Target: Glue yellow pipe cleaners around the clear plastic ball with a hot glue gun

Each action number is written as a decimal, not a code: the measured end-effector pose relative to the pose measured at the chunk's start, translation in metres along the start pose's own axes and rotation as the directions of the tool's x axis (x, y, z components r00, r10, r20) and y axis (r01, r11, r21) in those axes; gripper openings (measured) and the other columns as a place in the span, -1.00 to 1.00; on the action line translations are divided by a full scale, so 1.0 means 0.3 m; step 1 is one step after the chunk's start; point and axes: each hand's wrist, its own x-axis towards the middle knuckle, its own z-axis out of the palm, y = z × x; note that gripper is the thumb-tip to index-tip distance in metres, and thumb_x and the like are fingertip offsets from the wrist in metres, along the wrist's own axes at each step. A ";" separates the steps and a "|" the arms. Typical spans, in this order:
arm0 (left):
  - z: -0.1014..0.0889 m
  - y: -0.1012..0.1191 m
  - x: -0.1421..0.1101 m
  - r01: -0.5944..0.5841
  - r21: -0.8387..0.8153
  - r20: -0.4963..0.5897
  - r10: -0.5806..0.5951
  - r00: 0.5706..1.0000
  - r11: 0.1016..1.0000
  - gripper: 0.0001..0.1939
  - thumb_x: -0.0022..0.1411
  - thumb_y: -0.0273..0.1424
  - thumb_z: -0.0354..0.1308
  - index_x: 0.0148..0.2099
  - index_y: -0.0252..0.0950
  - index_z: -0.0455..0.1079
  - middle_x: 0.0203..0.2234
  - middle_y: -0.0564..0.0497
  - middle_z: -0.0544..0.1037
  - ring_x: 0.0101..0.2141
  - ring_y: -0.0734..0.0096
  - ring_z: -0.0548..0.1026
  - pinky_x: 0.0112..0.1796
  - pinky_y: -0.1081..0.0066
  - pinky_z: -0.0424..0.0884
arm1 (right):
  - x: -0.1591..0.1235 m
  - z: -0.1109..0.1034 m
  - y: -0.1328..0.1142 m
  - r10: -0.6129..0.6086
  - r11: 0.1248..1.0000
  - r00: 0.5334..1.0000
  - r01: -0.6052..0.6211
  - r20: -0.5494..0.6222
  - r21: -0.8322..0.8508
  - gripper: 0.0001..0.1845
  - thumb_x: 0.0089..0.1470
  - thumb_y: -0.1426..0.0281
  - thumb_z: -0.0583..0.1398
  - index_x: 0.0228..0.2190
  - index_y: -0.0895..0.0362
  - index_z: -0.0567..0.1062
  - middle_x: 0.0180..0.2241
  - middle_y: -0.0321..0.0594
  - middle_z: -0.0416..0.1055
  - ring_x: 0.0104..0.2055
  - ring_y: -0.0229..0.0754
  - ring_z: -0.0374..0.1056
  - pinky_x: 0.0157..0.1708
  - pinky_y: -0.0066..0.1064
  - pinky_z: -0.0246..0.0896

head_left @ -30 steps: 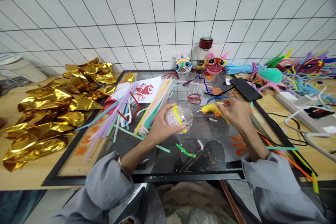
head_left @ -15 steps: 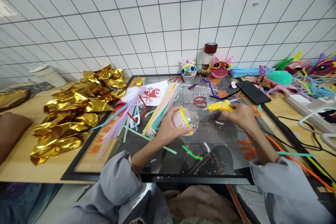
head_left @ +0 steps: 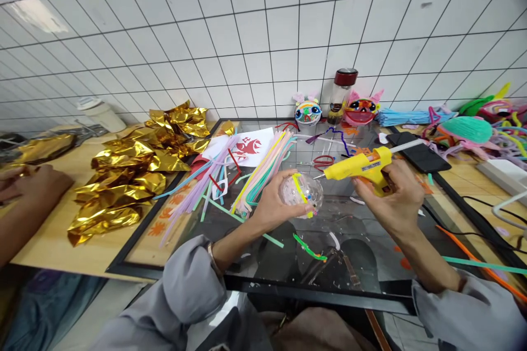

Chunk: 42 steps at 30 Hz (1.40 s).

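Observation:
My left hand (head_left: 274, 203) is wrapped round a clear plastic ball (head_left: 315, 192) with a yellow band across it and pale pink material on its left half. In my right hand (head_left: 397, 194) is a yellow hot glue gun (head_left: 362, 167), held up off the table by its handle. A white glue stick (head_left: 407, 146) sticks out of its back. The metal nozzle points left and is close to the ball; whether it touches I cannot tell. Below the ball, a short green pipe cleaner (head_left: 308, 248) lies on the glass panel.
Pastel pipe cleaners (head_left: 263, 173), red scissors (head_left: 324, 162) and a paper cutout (head_left: 249, 145) lie beyond the ball. Crumpled gold foil (head_left: 123, 167) covers the left, near another person's hand (head_left: 37, 189). Decorated heads (head_left: 308, 111), a bottle (head_left: 341, 96), a phone (head_left: 420, 152) and a power strip (head_left: 504, 181) stand or lie around.
My right hand has gripped the glue gun, lifted it from the glass panel and brought its nozzle towards the ball. My left hand keeps holding the ball. The view has shifted leftward.

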 end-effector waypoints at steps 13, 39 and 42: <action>0.011 0.013 -0.009 -0.032 -0.032 0.041 0.033 0.999 0.999 -0.19 -0.19 -0.31 0.49 0.13 -0.32 0.31 0.06 -0.18 0.48 0.06 0.04 0.46 0.13 0.09 0.36 | -0.041 0.009 -0.029 -0.119 0.976 0.992 0.124 0.040 -0.181 -0.87 0.07 0.26 0.21 -0.40 0.05 0.40 -0.45 -0.19 0.42 -0.36 -0.13 0.39 -0.37 -0.31 0.24; 0.022 0.010 -0.011 -0.098 -0.028 0.051 0.099 0.994 0.995 -0.17 -0.24 -0.28 0.52 0.13 -0.26 0.35 0.08 -0.19 0.49 0.10 -0.02 0.46 0.15 0.06 0.34 | -0.047 0.004 -0.008 -0.243 0.940 0.970 0.242 0.028 -0.240 -0.91 0.06 0.35 0.24 -0.42 0.03 0.39 -0.48 -0.25 0.40 -0.43 -0.17 0.34 -0.47 -0.34 0.14; 0.025 0.009 -0.010 -0.099 -0.029 0.057 0.101 0.993 0.995 -0.16 -0.24 -0.28 0.52 0.13 -0.30 0.34 0.09 -0.22 0.48 0.10 -0.03 0.46 0.15 0.08 0.34 | -0.046 0.004 -0.004 -0.277 0.930 0.961 0.274 0.025 -0.246 -0.93 0.06 0.36 0.24 -0.39 0.03 0.41 -0.46 -0.24 0.42 -0.42 -0.16 0.36 -0.47 -0.34 0.14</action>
